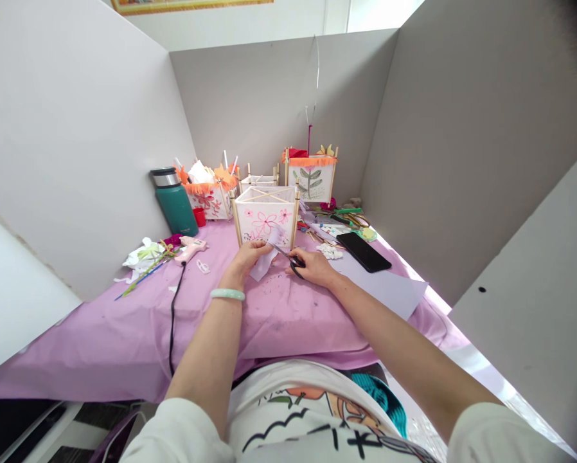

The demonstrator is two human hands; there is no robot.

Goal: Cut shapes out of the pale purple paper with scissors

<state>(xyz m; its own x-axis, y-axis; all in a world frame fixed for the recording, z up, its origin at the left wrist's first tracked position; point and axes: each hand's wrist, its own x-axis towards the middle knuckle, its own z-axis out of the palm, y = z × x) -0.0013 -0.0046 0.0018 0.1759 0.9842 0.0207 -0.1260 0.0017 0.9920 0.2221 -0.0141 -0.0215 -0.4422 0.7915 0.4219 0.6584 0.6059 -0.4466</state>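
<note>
My left hand (247, 258), with a pale green bangle on its wrist, pinches a small pale sheet of paper (267, 260) in front of me. My right hand (312, 267) grips black-handled scissors (288, 256), whose blades reach into the paper's edge. Just beyond both hands stands a white paper lantern (265, 215) with a wooden stick frame and pink flowers painted on its face. All of it sits over a purple tablecloth (124, 334).
A green flask (174, 200) stands at the left, with a pink glue gun (191, 247) and its black cord beside it. Two more orange-fringed lanterns (311, 173) stand at the back. A black phone (363, 251) and a lilac sheet (389, 289) lie to the right. Grey partition walls enclose the desk.
</note>
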